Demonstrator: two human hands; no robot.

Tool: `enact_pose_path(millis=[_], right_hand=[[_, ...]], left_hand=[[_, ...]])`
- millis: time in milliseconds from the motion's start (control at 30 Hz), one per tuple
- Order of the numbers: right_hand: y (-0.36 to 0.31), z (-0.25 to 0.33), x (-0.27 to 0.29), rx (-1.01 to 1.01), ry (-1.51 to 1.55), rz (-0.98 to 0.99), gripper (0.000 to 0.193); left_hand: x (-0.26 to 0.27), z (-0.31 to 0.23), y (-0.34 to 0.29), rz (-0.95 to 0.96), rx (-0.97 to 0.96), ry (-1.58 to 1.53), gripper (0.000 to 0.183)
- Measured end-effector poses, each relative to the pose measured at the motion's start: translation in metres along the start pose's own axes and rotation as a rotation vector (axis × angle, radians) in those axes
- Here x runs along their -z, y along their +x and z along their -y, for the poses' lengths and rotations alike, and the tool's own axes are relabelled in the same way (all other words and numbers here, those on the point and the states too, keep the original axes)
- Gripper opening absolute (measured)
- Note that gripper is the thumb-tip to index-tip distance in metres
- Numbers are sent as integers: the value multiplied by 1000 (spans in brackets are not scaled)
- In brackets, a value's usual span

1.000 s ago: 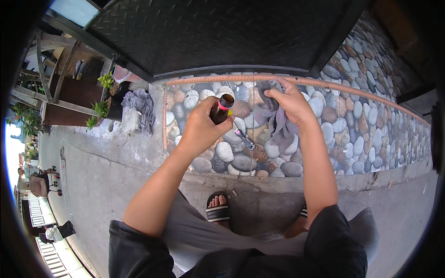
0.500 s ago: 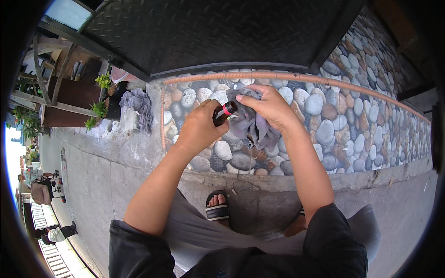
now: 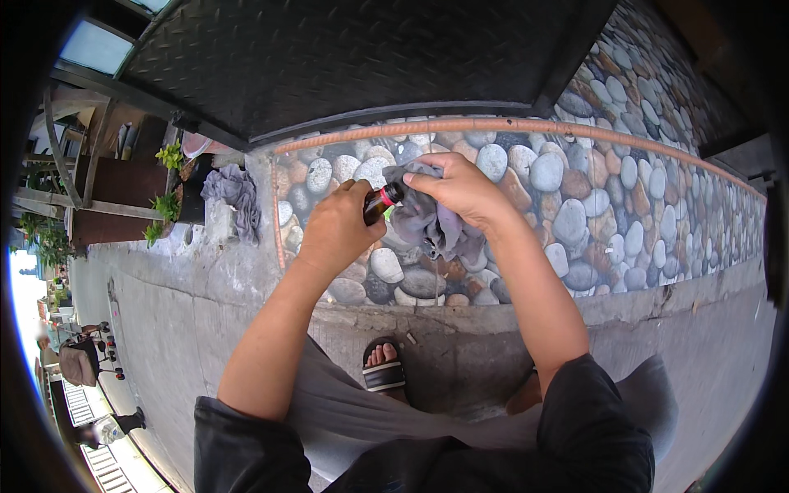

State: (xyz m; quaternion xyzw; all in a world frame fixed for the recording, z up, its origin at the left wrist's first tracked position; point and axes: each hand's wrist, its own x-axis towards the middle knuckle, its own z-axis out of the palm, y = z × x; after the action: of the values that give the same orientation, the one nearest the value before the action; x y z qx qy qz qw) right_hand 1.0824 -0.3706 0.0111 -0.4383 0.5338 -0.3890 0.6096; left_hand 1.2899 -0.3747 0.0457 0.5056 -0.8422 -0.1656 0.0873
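My left hand (image 3: 337, 226) is closed around a small dark bottle (image 3: 382, 201) with a red ring at its neck. The bottle tilts, its mouth toward the grey cloth (image 3: 436, 226). That cloth hangs bunched from my right hand (image 3: 460, 191), whose thumb presses on it from above. Bottle mouth and cloth are very close together; whether they touch I cannot tell. Most of the bottle's body is hidden behind my left fingers.
Below my hands is a pebble-patterned step (image 3: 567, 222) with an orange edging strip (image 3: 460, 126). A black metal door (image 3: 353, 66) stands beyond it. To the left, another grey cloth (image 3: 234, 197) drapes over a block beside potted plants (image 3: 167, 205). A stroller (image 3: 80, 361) stands far left.
Both hands, with the bottle and the cloth, have shifted slightly left in the picture. The bottle stays tilted toward the cloth, and both grips look the same.
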Motion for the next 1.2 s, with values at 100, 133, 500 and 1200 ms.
enact_pose_path(millis=[100,133,500,1200], right_hand=[[5,-7,-1,9,-32,-28,50],[4,-8,0,-1,-31,-31,50],[5,-8,-5,-56,67,34,53],[17,-29,0,-104,215,38,55]], left_hand=[[0,1,1,8,-10,44,27],[1,0,1,12,-11,55,27],[5,1,-2,41,-4,138,28],[4,-6,4,98,31,149,28]])
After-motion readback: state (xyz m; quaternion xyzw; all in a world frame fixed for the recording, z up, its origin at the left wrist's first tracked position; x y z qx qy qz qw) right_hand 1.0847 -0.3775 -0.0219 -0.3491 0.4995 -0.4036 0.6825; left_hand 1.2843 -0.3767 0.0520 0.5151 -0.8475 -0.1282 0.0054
